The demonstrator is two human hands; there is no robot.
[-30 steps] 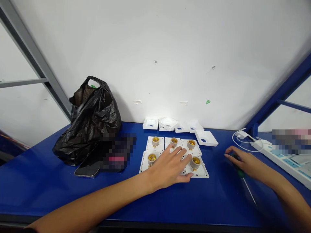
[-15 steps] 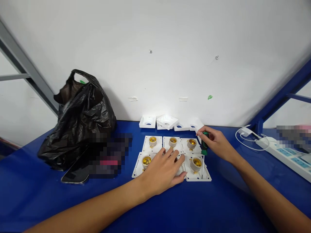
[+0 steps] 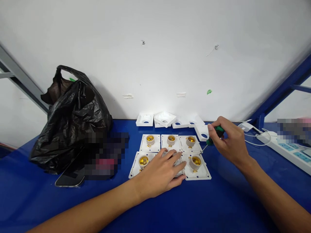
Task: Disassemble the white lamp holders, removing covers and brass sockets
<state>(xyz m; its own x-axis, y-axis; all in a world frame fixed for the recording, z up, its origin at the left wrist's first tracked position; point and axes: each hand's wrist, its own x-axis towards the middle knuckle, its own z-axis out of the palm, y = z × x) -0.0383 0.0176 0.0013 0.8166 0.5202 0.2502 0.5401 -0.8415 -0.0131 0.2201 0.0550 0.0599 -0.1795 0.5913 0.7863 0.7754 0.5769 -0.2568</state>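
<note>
Two rows of white square lamp holders stand on the blue table, each with a round socket lined in brass colour. My left hand (image 3: 161,173) lies palm down over the middle front lamp holder, fingers spread, hiding most of it. In my right hand (image 3: 229,139) is a screwdriver (image 3: 218,131) with a green and black handle, gripped and tilted. Its tip points down-left, close to the upper right corner of the right front lamp holder (image 3: 195,165); whether it touches, I cannot tell. Behind it sits the right back lamp holder (image 3: 190,142).
White square covers (image 3: 145,119) with round holes lie along the wall, some overlapping. A black plastic bag (image 3: 75,119) and a phone (image 3: 70,176) are at the left. On the right lies a white power strip (image 3: 286,152) with a cable.
My right hand has moved right and tilted the screwdriver from nearly upright; its tip has risen from the right front lamp holder's near edge to its far corner. My left hand stays on the middle front one.
</note>
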